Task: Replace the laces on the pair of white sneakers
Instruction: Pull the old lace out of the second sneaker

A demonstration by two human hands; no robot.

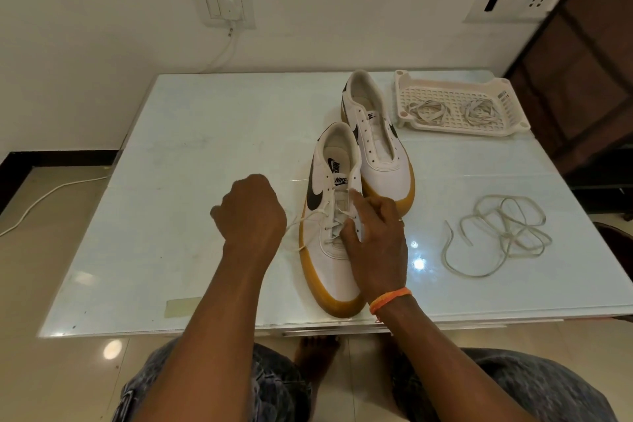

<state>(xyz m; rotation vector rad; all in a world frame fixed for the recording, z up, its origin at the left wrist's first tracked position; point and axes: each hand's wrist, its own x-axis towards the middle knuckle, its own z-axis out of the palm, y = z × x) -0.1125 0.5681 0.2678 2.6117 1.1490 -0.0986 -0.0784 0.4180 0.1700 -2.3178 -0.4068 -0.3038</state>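
Two white sneakers with tan soles lie on the glass table. The near sneaker (330,216) is partly laced with a white lace (310,216) that runs out to the left. My left hand (251,212) is curled left of that shoe and holds the lace's end. My right hand (375,236) pinches the shoe's right eyelet flap between thumb and fingers. The far sneaker (375,137) has no lace in its eyelets. A loose lace (500,233) lies tangled on the table to the right.
A white plastic tray (459,103) at the back right holds two bundled laces. A piece of tape (181,306) sticks near the table's front edge. A cable (219,55) hangs from the wall socket behind the table. A dark cabinet stands to the right.
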